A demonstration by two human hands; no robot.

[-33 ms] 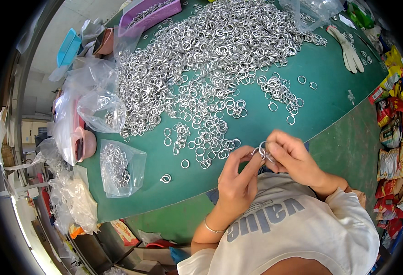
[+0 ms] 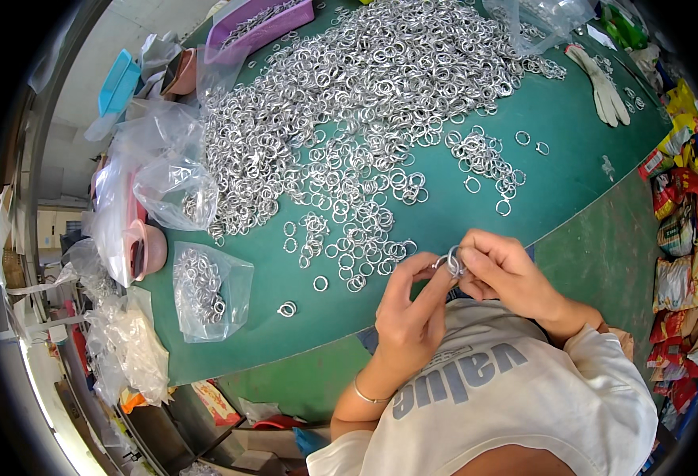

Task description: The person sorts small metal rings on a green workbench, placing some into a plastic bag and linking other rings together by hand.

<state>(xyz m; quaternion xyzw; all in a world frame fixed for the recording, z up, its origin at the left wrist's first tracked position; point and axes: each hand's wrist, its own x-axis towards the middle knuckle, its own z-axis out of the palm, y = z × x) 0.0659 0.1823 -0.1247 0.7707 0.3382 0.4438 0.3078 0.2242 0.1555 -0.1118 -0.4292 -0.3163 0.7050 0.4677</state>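
Just past the near edge of the table, my left hand (image 2: 414, 309) and my right hand (image 2: 509, 274) meet in front of my body. Between their fingertips are silvery metal rings (image 2: 453, 262), more than one, partly covered by the fingers. Both hands are closed in a pinch on them. Nearest on the table lies a loose scatter of similar rings (image 2: 361, 246), which runs back into a large heap of rings (image 2: 381, 67). A smaller cluster (image 2: 484, 155) sits beyond my right hand.
A clear bag (image 2: 238, 289) with rings lies at the left of the green table (image 2: 301, 349). Purple tray (image 2: 266, 30), pink bowl (image 2: 151, 250), and plastic bags (image 2: 166, 178) line the left side. A white glove (image 2: 600, 87) rests far right; colourful packets (image 2: 674, 238) stand beyond the floor.
My right fingers have shifted very slightly, and the rings at my fingertips are turned a little differently. The rest looks the same.
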